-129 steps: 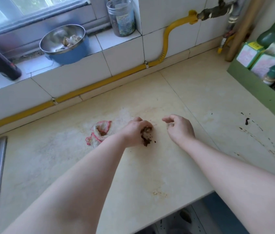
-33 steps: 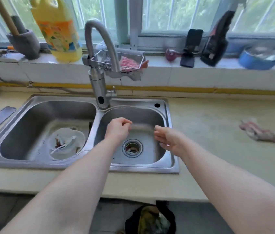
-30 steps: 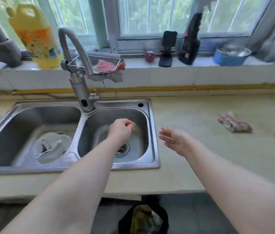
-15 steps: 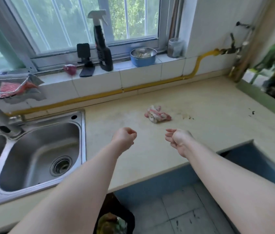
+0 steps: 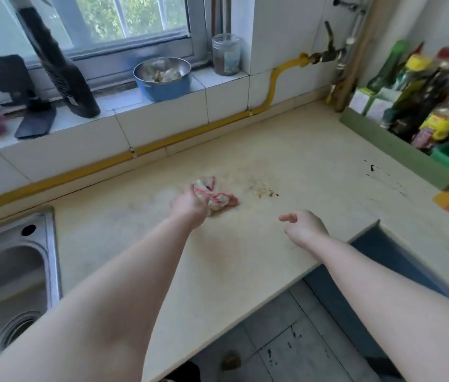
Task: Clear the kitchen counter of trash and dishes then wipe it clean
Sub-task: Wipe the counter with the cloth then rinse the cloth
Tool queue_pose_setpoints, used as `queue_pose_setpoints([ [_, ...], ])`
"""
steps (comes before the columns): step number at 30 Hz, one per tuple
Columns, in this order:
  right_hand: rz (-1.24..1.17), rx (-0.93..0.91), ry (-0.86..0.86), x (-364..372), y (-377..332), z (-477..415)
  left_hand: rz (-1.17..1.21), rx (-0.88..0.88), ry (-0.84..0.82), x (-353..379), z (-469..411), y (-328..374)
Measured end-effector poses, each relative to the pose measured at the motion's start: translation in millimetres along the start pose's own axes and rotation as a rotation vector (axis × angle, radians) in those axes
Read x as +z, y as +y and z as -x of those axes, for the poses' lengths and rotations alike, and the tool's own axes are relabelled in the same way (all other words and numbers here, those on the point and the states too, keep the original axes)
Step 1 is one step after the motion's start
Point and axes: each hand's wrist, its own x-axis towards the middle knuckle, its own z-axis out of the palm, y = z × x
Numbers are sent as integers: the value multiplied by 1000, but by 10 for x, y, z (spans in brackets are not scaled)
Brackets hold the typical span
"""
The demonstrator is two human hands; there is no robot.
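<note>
A crumpled pink and white rag (image 5: pixel 217 198) lies in the middle of the beige counter (image 5: pixel 245 260). My left hand (image 5: pixel 190 205) is on the rag's left part, fingers closed around it. My right hand (image 5: pixel 304 227) hovers to the right above the counter, fingers loosely curled and apart, holding nothing. A patch of brown crumbs (image 5: pixel 266 192) sits just right of the rag. Dark specks (image 5: pixel 372 168) mark the counter farther right.
A steel sink (image 5: pixel 10 288) is at the left. The windowsill holds a blue metal bowl (image 5: pixel 164 78), a black spray bottle (image 5: pixel 60 70), a black stand (image 5: pixel 22 95) and a jar (image 5: pixel 226 55). A green rack of bottles (image 5: pixel 424 100) stands right. A yellow pipe (image 5: pixel 162 144) runs along the wall.
The view swung from the sink to the counter. My left hand reached forward and closed on the rag. My right hand moved out to the right.
</note>
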Motion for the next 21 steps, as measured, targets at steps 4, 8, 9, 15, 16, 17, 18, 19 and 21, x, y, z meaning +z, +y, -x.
queue_pose_setpoints([
  [4, 133, 10, 57, -159, 120, -283, -115, 53, -39, 267, -383, 100],
  [8, 334, -67, 27, -225, 277, -649, -249, 75, -105, 529, -528, 29],
  [9, 394, -97, 5, -247, 328, -739, -303, 86, -105, 576, -552, 20],
  [15, 622, -212, -71, -588, 661, -1214, -435, 185, -157, 830, -669, 384],
  [16, 630, -234, -99, -641, 698, -1253, -436, 206, -162, 910, -646, 498],
  [17, 631, -256, -134, -701, 738, -1302, -436, 224, -168, 1017, -621, 646],
  [18, 627, -279, -160, -747, 756, -1331, -434, 242, -173, 1115, -599, 791],
  [19, 628, -297, -183, -787, 759, -1350, -431, 256, -174, 1211, -580, 933],
  [21, 639, -346, -216, -910, 766, -1419, -432, 278, -177, 1423, -552, 1248],
])
